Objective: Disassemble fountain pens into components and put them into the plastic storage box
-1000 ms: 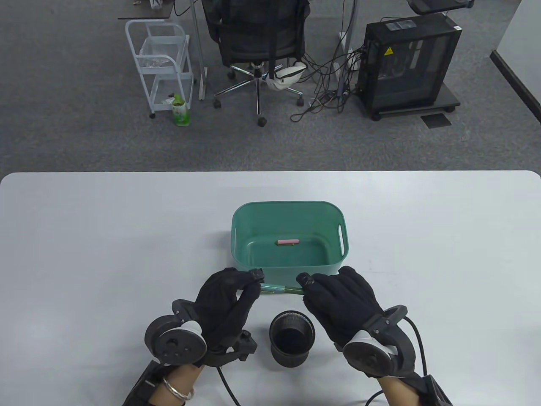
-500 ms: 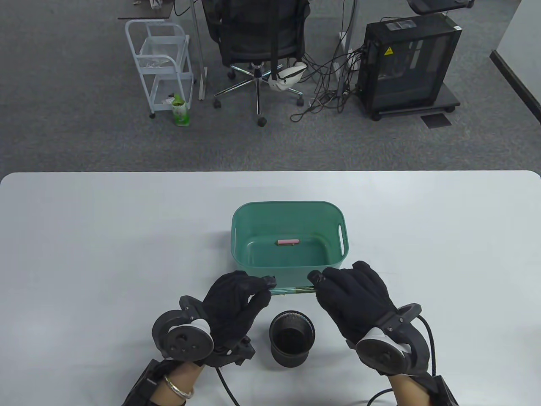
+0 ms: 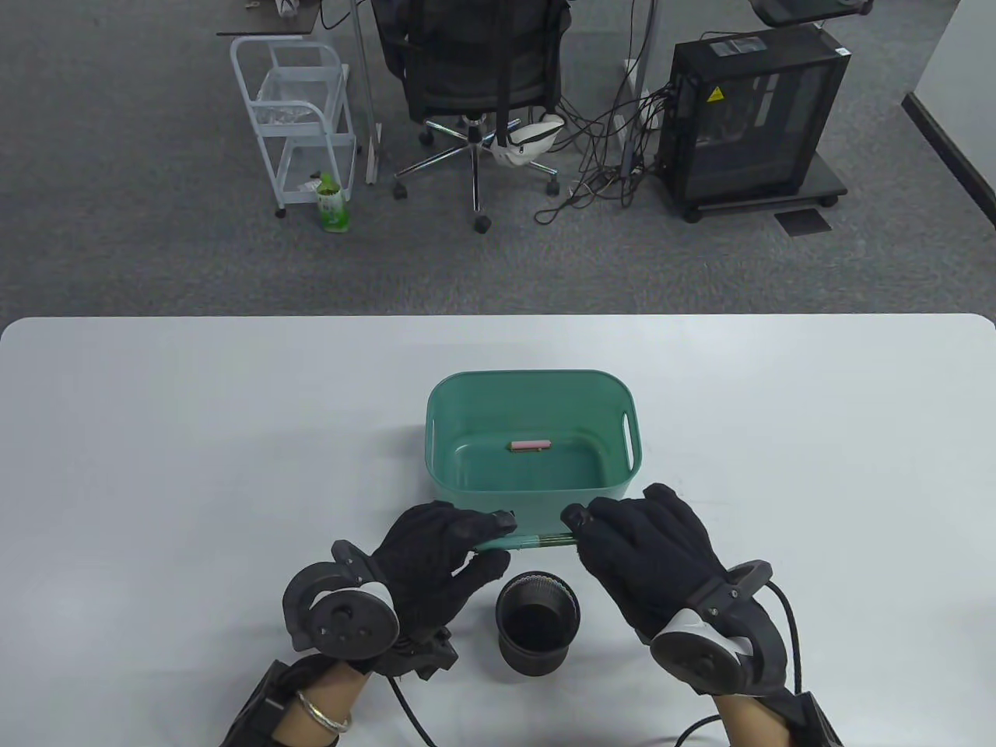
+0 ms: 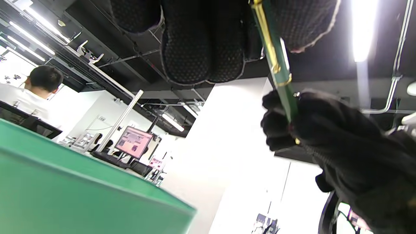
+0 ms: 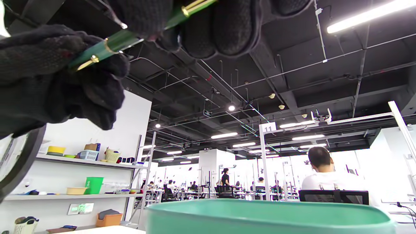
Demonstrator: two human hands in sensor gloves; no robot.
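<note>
A green fountain pen (image 3: 531, 540) with gold trim lies level between both hands, just in front of the green plastic storage box (image 3: 467, 489). My left hand (image 3: 492, 535) pinches its left end and my right hand (image 3: 577, 529) pinches its right end. The left wrist view shows the pen (image 4: 276, 65) running from my fingers to the other glove, and the right wrist view shows the pen (image 5: 123, 39) the same way. A pink pen part (image 3: 531, 446) lies on the box floor.
A black mesh pen cup (image 3: 538, 621) stands on the white table (image 3: 156, 467) below the pen, between my wrists. Beyond the table's far edge are an office chair (image 3: 475, 78), a white cart (image 3: 299, 117) and a computer case (image 3: 755, 117).
Both hands have carried the pen slightly to the right. They have closed in on each other, so less of the pen shows between them.
</note>
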